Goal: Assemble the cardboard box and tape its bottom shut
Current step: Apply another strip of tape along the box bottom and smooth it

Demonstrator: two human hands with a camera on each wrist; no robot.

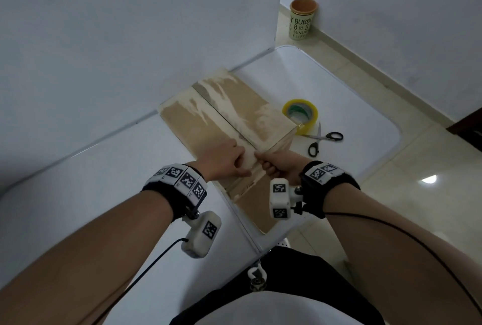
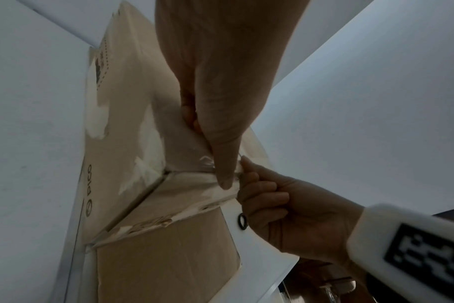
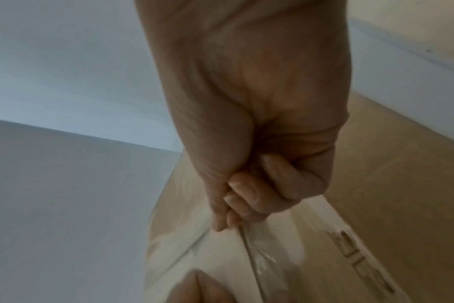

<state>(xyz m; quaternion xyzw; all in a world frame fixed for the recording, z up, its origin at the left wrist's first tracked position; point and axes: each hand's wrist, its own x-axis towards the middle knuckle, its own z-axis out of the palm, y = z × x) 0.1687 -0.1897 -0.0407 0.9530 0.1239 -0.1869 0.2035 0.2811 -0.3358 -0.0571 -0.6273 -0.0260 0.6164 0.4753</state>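
A brown cardboard box (image 1: 221, 113) stands on the white table (image 1: 104, 168) with its closed flaps facing up; torn pale patches run along the centre seam. My left hand (image 1: 229, 159) rests on the near end of the seam, and its thumb (image 2: 223, 168) presses a strip of clear tape (image 2: 208, 162) onto the box edge. My right hand (image 1: 276, 165) is just in front of the box's near face and pinches the free end of that tape (image 3: 262, 256) between thumb and curled fingers. The box's near flap (image 2: 169, 266) hangs down over the table edge.
A roll of clear yellowish tape (image 1: 300, 113) and black-handled scissors (image 1: 320, 139) lie on the table right of the box. White walls (image 1: 130, 37) close off the left and back. A printed cup (image 1: 303, 19) stands on the tiled floor beyond the table.
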